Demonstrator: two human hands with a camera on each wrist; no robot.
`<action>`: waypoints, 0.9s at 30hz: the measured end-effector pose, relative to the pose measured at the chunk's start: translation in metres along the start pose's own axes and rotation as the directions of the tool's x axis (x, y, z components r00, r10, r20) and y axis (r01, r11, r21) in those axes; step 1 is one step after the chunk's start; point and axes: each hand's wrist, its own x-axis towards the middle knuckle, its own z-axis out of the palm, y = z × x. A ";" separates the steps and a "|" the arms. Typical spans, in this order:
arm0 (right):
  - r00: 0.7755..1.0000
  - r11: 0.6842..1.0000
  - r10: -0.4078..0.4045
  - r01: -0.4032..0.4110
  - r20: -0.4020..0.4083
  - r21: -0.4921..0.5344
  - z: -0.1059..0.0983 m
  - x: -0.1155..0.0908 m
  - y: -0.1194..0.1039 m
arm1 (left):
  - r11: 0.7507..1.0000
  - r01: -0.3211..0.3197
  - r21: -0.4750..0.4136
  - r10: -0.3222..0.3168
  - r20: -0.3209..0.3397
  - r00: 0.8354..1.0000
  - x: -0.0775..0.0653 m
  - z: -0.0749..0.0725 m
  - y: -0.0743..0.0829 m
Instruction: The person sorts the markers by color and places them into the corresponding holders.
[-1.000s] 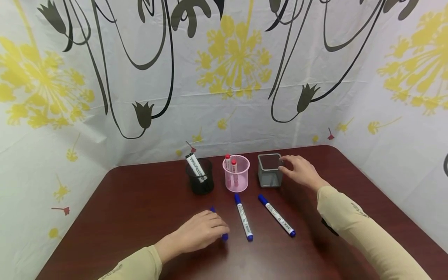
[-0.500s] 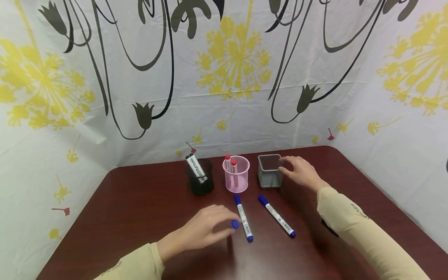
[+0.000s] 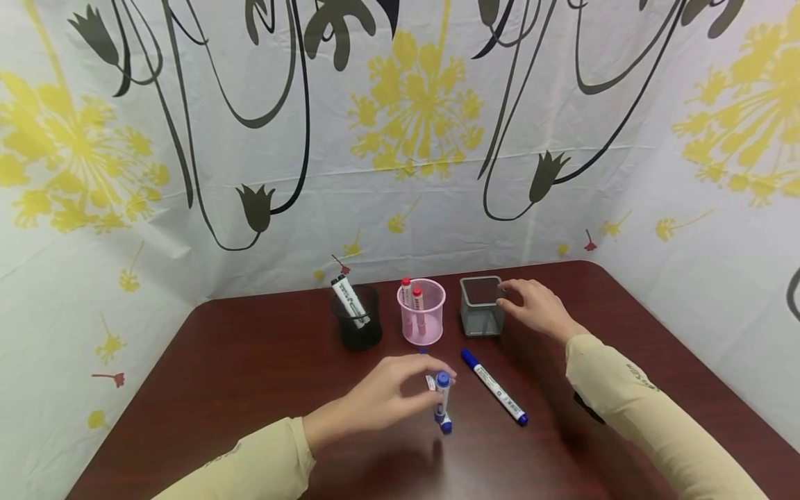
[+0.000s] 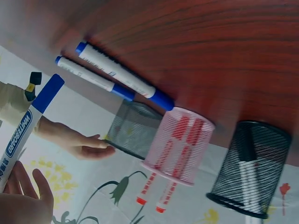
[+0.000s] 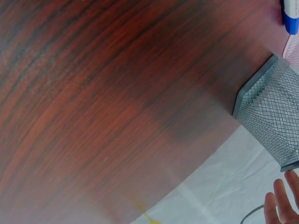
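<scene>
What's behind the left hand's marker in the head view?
Another blue-capped marker, lying on the table. There, the left hand and the held marker cover parts of its length.

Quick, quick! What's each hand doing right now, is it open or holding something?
Left hand: closed, pinching a blue-capped marker.
Right hand: open, fingers at the rim of the gray mesh cup.

Room at left, narrow gap between pink cup [image 3: 432, 325] and gray cup [image 3: 481, 321]
</scene>
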 end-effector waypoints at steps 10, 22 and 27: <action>1.000 1.000 0.001 -0.001 -0.007 0.002 0.000 0.000 0.000 | 0.998 0.026 -0.056 -0.023 0.042 0.999 0.026 -0.005 0.027; 1.000 1.000 0.005 -0.005 -0.010 0.007 0.000 0.000 0.000 | 1.000 0.012 -0.009 -0.012 0.061 0.998 0.043 0.005 -0.009; 1.000 1.000 0.017 -0.017 -0.006 0.011 0.000 0.000 -0.001 | 0.996 0.068 -0.060 -0.066 0.022 0.998 0.054 0.001 -0.015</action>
